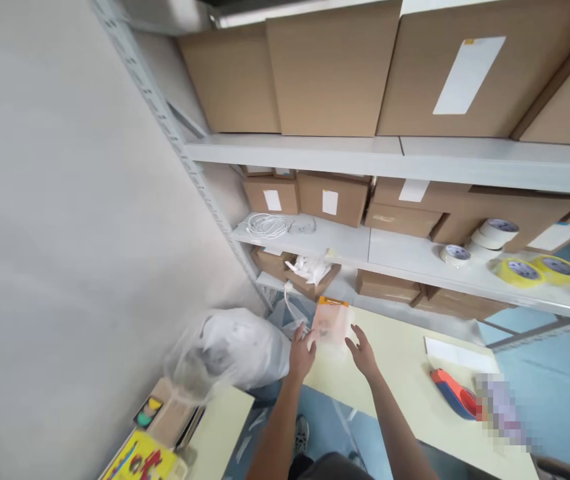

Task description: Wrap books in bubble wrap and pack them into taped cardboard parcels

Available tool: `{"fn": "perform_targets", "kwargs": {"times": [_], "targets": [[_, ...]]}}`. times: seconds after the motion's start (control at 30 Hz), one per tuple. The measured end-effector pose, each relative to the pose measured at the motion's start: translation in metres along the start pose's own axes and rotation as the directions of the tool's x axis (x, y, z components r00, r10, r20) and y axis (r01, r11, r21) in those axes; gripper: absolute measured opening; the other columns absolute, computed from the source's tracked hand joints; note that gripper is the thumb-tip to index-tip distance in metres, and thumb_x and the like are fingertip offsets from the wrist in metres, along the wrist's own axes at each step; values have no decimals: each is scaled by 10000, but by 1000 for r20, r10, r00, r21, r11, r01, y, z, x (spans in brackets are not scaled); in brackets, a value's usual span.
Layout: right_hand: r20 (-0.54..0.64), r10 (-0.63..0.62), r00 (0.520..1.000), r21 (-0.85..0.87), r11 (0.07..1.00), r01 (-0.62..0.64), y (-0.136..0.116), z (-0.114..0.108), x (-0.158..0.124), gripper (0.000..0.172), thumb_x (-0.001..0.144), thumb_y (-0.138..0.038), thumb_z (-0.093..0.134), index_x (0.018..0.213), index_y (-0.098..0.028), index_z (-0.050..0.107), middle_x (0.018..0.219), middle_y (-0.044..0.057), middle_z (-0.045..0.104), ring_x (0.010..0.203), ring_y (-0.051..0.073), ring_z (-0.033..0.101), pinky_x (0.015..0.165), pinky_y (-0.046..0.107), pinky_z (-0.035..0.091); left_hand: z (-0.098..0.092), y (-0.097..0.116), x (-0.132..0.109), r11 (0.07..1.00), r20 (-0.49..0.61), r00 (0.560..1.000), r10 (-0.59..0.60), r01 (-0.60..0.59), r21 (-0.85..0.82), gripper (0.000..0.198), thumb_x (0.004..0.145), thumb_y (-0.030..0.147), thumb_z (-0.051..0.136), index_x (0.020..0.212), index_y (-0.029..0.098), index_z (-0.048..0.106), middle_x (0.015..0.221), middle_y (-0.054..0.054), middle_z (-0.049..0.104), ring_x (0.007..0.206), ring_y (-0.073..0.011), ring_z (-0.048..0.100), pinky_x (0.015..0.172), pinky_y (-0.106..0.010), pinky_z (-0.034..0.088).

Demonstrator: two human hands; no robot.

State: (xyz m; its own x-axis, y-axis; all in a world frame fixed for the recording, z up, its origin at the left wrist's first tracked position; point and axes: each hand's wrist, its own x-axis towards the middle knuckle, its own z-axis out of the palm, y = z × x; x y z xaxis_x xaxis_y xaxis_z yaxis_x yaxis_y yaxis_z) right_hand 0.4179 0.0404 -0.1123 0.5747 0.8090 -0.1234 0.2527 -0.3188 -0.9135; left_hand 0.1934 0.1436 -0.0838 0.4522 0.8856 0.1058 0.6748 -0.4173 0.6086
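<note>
A small clear packet with an orange header strip (331,321) is upright above the near corner of a pale yellow table (405,373). My left hand (301,354) is closed on the packet's lower left edge. My right hand (363,352) hovers at the packet's right side with its fingers spread, and I cannot tell whether it touches the packet. Both forearms reach up from the bottom of the view.
A white metal shelf rack (365,243) holds brown cartons, a coil of white cable (267,225) and tape rolls (519,267). A full plastic bag (229,353) sits at left over colourful boxes (155,440). A red-blue tape dispenser (452,393) and paper (459,353) lie on the table.
</note>
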Motion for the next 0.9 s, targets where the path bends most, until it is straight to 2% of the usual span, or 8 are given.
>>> {"fn": "perform_targets", "kwargs": {"times": [0.1, 0.2, 0.33, 0.43, 0.57, 0.7, 0.8, 0.9], "targets": [[79, -113, 990, 22, 994, 111, -11, 2, -7, 675, 896, -589, 577, 1485, -261, 611, 1635, 122, 509, 1510, 351, 485, 1125, 534, 536, -21, 8, -36, 997, -99, 992, -75, 75, -4, 461, 933, 232, 574, 1364, 263, 735, 1613, -71, 542, 1508, -312, 460, 1248, -535, 419], [205, -203, 957, 67, 979, 193, -18, 12, -23, 649, 910, -561, 570, 1484, -260, 613, 1615, 122, 534, 1501, 346, 499, 1138, 545, 528, -35, 12, -84, 986, -179, 970, -166, 167, -10, 439, 948, 261, 579, 1360, 244, 731, 1622, -88, 530, 1508, -308, 469, 1254, -525, 418], [366, -299, 881, 124, 954, 272, -35, 32, -60, 611, 915, -526, 576, 1462, -258, 635, 1589, 120, 566, 1487, 336, 516, 1161, 541, 509, -57, 15, -157, 950, -258, 915, -311, 304, -68, 451, 966, 309, 590, 1395, 224, 699, 1639, -118, 506, 1508, -304, 481, 1244, -518, 430], [466, -369, 804, 183, 930, 320, -57, 53, -98, 586, 915, -502, 581, 1447, -265, 647, 1567, 113, 590, 1481, 331, 521, 1174, 552, 489, -86, 12, -210, 927, -329, 867, -373, 358, -109, 455, 961, 319, 607, 1403, 245, 686, 1619, -111, 531, 1506, -297, 489, 1252, -541, 411], [572, -454, 683, 250, 890, 382, -89, 86, -152, 558, 909, -466, 601, 1426, -267, 667, 1560, 108, 599, 1483, 320, 518, 1202, 544, 454, -127, -4, -277, 887, -430, 776, -461, 423, -187, 458, 959, 330, 624, 1404, 236, 680, 1567, -136, 583, 1499, -309, 499, 1256, -551, 393], [670, -498, 551, 280, 856, 434, -110, 122, -207, 538, 901, -436, 627, 1406, -262, 690, 1559, 106, 602, 1476, 298, 526, 1218, 509, 441, -151, -27, -344, 839, -505, 671, -543, 462, -288, 457, 968, 348, 617, 1403, 223, 675, 1580, -156, 566, 1497, -319, 502, 1238, -555, 407], [712, -505, 488, 288, 844, 454, -121, 155, -257, 552, 898, -419, 623, 1418, -245, 686, 1554, 113, 606, 1470, 288, 531, 1245, 495, 407, -170, -47, -401, 807, -526, 614, -588, 485, -336, 471, 970, 364, 616, 1417, 227, 666, 1590, -152, 556, 1519, -310, 475, 1226, -530, 425], [773, -480, 415, 283, 846, 451, -130, 196, -320, 568, 899, -399, 618, 1441, -235, 669, 1574, 116, 587, 1482, 289, 518, 1245, 496, 404, -196, -75, -467, 771, -538, 561, -629, 543, -334, 500, 963, 358, 620, 1442, 217, 651, 1591, -153, 555, 1515, -303, 480, 1248, -502, 397]]}}
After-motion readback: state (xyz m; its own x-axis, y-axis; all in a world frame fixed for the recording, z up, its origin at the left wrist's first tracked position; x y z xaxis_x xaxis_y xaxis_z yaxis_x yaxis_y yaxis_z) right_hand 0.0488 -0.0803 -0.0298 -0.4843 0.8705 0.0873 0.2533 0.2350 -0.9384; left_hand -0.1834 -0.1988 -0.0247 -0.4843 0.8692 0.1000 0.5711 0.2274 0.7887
